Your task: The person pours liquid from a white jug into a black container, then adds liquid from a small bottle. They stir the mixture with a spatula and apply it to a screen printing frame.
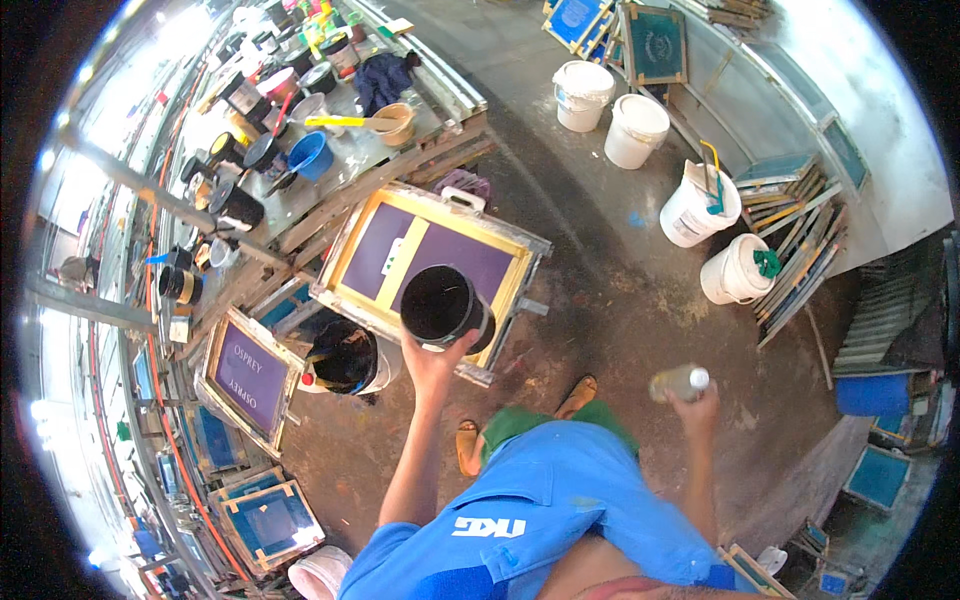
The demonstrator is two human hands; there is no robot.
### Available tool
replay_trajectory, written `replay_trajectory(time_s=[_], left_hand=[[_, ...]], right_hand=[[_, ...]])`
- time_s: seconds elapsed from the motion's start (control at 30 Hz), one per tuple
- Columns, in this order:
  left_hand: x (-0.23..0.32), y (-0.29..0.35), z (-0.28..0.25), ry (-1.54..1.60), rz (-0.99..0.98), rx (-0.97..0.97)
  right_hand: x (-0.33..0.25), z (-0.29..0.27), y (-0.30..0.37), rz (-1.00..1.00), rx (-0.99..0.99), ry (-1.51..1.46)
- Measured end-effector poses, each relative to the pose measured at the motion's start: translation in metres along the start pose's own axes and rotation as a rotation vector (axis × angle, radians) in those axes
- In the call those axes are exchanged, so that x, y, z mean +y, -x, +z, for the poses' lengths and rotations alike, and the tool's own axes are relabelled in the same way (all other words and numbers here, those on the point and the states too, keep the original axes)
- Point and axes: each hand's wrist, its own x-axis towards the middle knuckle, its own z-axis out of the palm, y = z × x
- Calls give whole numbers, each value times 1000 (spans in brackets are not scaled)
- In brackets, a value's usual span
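My left hand [436, 360] is closed around a black plastic tub [438, 300], held out in front of me with its mouth facing up. The tub's inside looks dark, and I cannot tell what is in it. In my right hand [697, 410] is a clear bottle [670, 385] with a white cap, lying nearly sideways and a little blurred. Behind the tub leans a wooden-framed printing screen [375, 245] with purple mesh, partly hidden by it. Beside my left wrist stands a bucket [388, 368] with a black-stained inside.
A workbench [350, 150] at the left holds many ink tubs, a blue bowl [310, 155] and a tan bowl [394, 124]. Below it leans a smaller purple screen [250, 372]. Several white buckets [636, 132] stand on the floor at the right, near stacked screens [800, 240].
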Motion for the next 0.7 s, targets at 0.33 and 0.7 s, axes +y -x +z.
replay_trajectory(time_s=[0.33, 0.7], left_hand=[[4, -47, 125, 92, -146, 363], [11, -150, 206, 43, -182, 608]], right_hand=[[-137, 57, -345, -651, -391, -23], [-308, 248, -537, -784, -836, -488]])
